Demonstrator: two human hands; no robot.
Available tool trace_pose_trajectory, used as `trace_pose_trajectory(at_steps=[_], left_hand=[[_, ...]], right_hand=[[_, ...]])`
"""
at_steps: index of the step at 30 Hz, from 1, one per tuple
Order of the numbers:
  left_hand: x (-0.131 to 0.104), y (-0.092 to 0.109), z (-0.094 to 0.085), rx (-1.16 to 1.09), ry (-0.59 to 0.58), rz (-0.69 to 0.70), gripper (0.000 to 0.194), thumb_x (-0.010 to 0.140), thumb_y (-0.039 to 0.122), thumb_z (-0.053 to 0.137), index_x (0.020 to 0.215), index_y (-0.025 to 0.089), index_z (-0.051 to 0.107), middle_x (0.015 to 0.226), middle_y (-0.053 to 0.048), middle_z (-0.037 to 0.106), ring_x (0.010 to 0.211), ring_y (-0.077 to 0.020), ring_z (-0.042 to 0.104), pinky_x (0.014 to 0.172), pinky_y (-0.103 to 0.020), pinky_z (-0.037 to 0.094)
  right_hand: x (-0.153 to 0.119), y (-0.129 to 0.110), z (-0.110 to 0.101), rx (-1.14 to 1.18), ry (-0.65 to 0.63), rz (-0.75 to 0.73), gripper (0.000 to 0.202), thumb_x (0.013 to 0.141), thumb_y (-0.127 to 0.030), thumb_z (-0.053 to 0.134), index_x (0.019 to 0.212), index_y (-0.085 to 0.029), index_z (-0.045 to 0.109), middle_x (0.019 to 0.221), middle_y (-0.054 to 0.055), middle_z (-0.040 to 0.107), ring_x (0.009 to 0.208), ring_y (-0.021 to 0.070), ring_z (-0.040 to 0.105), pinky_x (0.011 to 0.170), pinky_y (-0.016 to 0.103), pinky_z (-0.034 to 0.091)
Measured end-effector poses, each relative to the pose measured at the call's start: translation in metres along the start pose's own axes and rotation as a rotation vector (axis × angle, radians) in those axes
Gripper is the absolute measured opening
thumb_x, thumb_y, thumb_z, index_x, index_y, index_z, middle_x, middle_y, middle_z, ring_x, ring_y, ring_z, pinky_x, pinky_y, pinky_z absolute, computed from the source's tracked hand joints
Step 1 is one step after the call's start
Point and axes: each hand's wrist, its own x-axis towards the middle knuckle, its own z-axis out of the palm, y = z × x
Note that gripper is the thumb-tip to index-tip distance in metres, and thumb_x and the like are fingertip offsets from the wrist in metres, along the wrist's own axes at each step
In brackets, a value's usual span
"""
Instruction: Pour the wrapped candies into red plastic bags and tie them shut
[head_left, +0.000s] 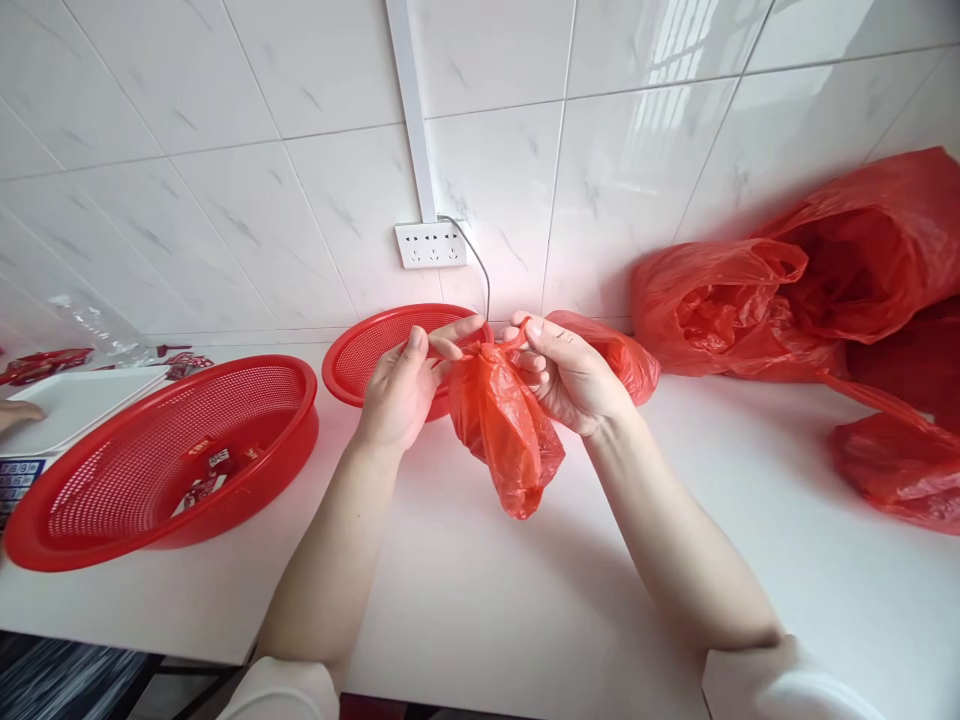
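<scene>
A small red plastic bag [506,430] hangs above the white table [480,610] in the middle, its top gathered between two bare hands. The left hand [405,385] pinches one twisted end between thumb and fingers, and the right hand [566,370] grips the other end, a small loop showing at its fingertips. Just behind the bag, on the far side of the table, sits a red basket [390,340]; to the right of it lies another red bag [626,355]. Farther right, large red plastic bags [847,260] are heaped against the tiled wall [495,150], some with their mouths open. Over on the left stands a bigger red basket [285,420] with a few small packets [217,460] inside. Beyond it, at the far left, another person's hand [21,412] is at a white tray [82,400], with a clear plastic bottle [105,330] lying behind. A socket panel [431,246] with a cable is on the wall.
</scene>
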Motion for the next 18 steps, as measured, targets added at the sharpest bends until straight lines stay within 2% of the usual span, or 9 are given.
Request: trace_pose_trajectory(at_steps=[3, 6, 10, 13, 15, 18], left_hand=[[0.000, 0.003, 0.004, 0.017, 0.004, -0.061, 0.050, 0.087, 0.059, 0.047, 0.057, 0.018, 0.047, 0.123, -0.008, 0.064, 0.112, -0.0269, 0.057, 0.091, -0.043, 0.045], [0.001, 0.006, 0.000, 0.043, -0.013, -0.059, 0.050, 0.087, 0.057, 0.049, 0.055, 0.019, 0.042, 0.122, -0.009, 0.065, 0.119, -0.0290, 0.053, 0.094, -0.046, 0.042], [0.002, 0.013, -0.026, 0.064, 0.032, -0.076, 0.048, 0.084, 0.056, 0.053, 0.055, 0.019, 0.042, 0.110, -0.009, 0.069, 0.128, -0.0305, 0.046, 0.098, -0.047, 0.038], [0.002, 0.020, -0.047, 0.054, 0.071, -0.138, 0.048, 0.080, 0.057, 0.059, 0.055, 0.019, 0.044, 0.110, -0.010, 0.069, 0.130, -0.0324, 0.044, 0.100, -0.048, 0.037], [0.001, 0.022, -0.055, 0.063, 0.089, -0.184, 0.048, 0.078, 0.058, 0.060, 0.054, 0.019, 0.044, 0.114, -0.012, 0.068, 0.129, -0.0337, 0.045, 0.101, -0.049, 0.037], [0.002, 0.020, -0.058, 0.111, 0.112, -0.195, 0.048, 0.079, 0.060, 0.057, 0.056, 0.019, 0.050, 0.115, -0.012, 0.068, 0.125, -0.0332, 0.049, 0.102, -0.050, 0.036]], right_hand=[[0.001, 0.001, 0.004, -0.045, 0.081, -0.089, 0.014, 0.081, -0.027, 0.059, 0.094, -0.023, 0.055, 0.067, -0.005, 0.049, 0.044, 0.0062, 0.032, 0.039, 0.019, 0.038], [0.004, -0.003, -0.003, -0.115, 0.153, -0.205, 0.016, 0.080, -0.025, 0.057, 0.094, -0.026, 0.050, 0.058, -0.008, 0.037, 0.040, 0.0073, 0.021, 0.035, 0.020, 0.028], [0.003, -0.022, -0.031, -0.221, 0.236, -0.315, 0.017, 0.077, -0.030, 0.059, 0.089, -0.028, 0.047, 0.056, -0.008, 0.029, 0.042, 0.0091, 0.023, 0.036, 0.022, 0.022], [-0.004, -0.039, -0.053, -0.289, 0.312, -0.349, 0.017, 0.074, -0.030, 0.061, 0.083, -0.028, 0.047, 0.056, -0.007, 0.022, 0.044, 0.0108, 0.023, 0.038, 0.023, 0.020], [-0.010, -0.047, -0.061, -0.298, 0.324, -0.328, 0.017, 0.073, -0.028, 0.062, 0.083, -0.029, 0.048, 0.056, -0.007, 0.024, 0.045, 0.0111, 0.023, 0.040, 0.024, 0.019], [-0.017, -0.052, -0.063, -0.315, 0.278, -0.248, 0.018, 0.073, -0.025, 0.063, 0.088, -0.029, 0.053, 0.057, -0.006, 0.032, 0.046, 0.0106, 0.028, 0.042, 0.024, 0.022]])
